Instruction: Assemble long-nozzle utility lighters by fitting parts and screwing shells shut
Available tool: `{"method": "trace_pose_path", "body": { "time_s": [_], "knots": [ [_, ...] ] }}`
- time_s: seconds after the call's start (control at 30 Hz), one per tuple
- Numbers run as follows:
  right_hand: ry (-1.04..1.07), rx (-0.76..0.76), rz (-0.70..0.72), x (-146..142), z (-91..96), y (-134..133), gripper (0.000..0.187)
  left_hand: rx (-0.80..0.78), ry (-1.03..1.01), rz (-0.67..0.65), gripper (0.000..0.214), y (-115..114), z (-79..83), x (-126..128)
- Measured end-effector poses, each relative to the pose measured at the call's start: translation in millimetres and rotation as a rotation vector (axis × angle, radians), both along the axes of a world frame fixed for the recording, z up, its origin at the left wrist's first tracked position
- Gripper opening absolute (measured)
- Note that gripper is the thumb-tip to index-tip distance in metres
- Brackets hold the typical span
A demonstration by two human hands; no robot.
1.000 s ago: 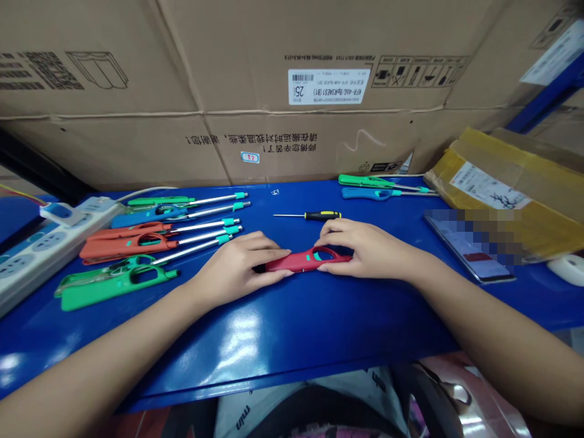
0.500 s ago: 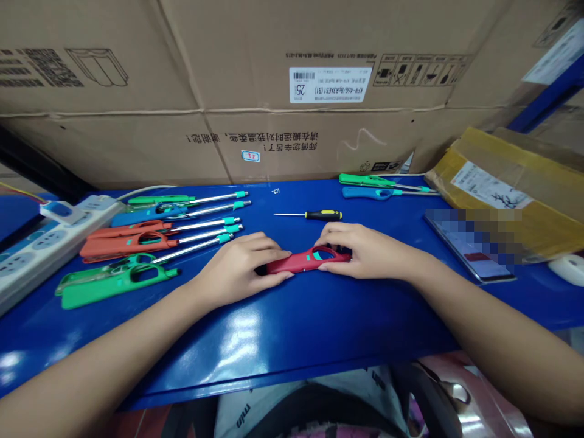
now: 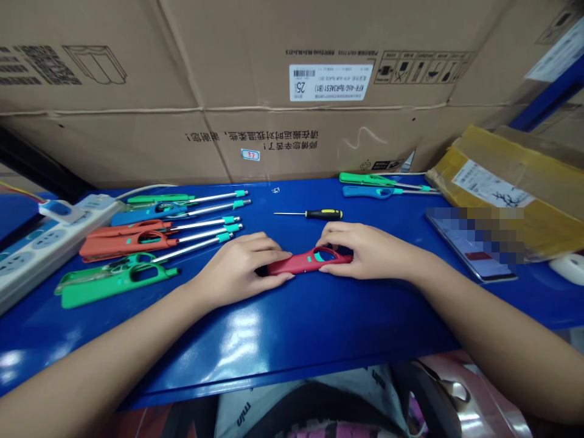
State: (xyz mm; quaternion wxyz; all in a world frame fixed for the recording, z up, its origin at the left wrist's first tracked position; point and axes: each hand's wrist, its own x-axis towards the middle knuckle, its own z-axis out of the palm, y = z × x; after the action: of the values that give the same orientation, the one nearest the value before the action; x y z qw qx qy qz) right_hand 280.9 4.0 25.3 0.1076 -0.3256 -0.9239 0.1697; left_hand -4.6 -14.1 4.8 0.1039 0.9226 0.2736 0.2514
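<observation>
A red gas lighter handle lies level over the blue table, gripped at both ends. My left hand closes its thumb and fingers around the left end. On the right end, my right hand pinches beside the trigger opening. Any metal tube on this lighter is hidden or absent. Beyond the hands lies a screwdriver with a black and yellow handle, its thin shaft pointing left. To the left are several long-tubed lighters: green, orange-red and blue.
At the back right lie a green lighter and a blue lighter. A phone rests near a yellow-taped parcel. A white power strip stands at the left. A large cardboard box walls the back of the blue table.
</observation>
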Motion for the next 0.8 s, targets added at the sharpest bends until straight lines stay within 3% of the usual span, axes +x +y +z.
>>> {"method": "trace_pose_path", "body": {
  "time_s": [0.8],
  "knots": [
    [-0.009, 0.002, 0.018, 2.3, 1.4, 0.6, 0.029, 0.012, -0.018, -0.008, 0.027, -0.4, -2.9, 1.9]
  ]
}}
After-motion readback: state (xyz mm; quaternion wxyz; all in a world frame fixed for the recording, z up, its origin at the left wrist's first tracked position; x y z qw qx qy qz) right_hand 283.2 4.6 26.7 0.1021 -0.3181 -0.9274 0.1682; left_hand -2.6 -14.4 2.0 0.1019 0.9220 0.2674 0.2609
